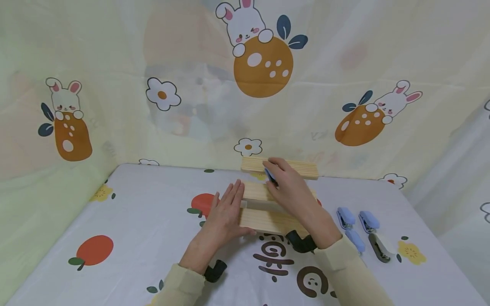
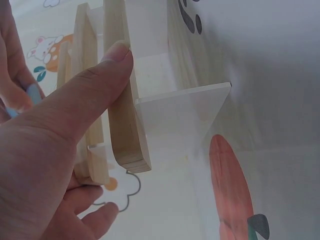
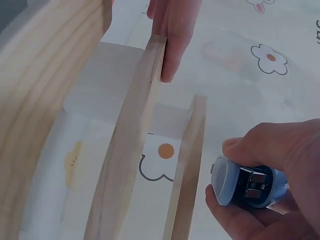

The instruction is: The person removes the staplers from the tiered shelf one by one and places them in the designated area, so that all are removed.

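Observation:
A stepped wooden rack with clear side panels has a front plank (image 1: pixel 268 220), a middle plank (image 1: pixel 255 191) and a back plank (image 1: pixel 302 168). My left hand (image 1: pixel 226 212) holds its left end. The thumb (image 2: pixel 95 90) lies along the front plank, and the fingers reach to the middle plank's far side. Between thumb and fingers, my right hand (image 1: pixel 289 189) pinches a small blue stapler (image 3: pixel 227 182) close by the back plank. The stapler's underside, with metal parts, faces the right wrist camera; my fingers hide much of its body.
To the right on the table lie several more staplers: a blue one (image 1: pixel 346 217), another blue one (image 1: pixel 369 221), a third partly behind the right sleeve (image 1: pixel 355 240), and a white and dark grey one (image 1: pixel 379 247). A printed curtain (image 1: pixel 199 127) hangs behind the table.

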`<state>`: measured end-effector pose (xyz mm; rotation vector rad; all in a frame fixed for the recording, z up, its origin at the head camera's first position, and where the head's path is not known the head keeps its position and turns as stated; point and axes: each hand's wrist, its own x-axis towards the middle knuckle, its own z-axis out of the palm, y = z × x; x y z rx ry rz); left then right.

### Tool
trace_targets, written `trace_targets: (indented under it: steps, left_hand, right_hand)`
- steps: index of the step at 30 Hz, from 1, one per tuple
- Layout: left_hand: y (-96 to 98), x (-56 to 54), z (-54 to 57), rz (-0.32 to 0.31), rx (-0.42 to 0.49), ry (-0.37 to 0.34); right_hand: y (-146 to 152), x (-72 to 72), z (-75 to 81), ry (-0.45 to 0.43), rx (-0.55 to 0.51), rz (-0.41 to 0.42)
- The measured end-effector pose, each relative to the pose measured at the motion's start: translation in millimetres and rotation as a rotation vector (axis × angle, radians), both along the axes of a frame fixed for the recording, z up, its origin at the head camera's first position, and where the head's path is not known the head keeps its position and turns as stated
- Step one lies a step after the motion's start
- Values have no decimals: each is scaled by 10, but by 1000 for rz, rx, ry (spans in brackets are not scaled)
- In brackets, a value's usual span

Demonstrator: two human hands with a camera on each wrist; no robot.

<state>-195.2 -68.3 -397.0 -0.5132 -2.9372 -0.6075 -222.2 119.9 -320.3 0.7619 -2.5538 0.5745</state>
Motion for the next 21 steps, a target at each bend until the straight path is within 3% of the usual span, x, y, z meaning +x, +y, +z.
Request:
trace_targets:
  steps: [21]
  left_hand:
    - [22, -3, -2, 15, 20, -4]
  right_hand:
    - [384, 426, -125, 52, -33, -34]
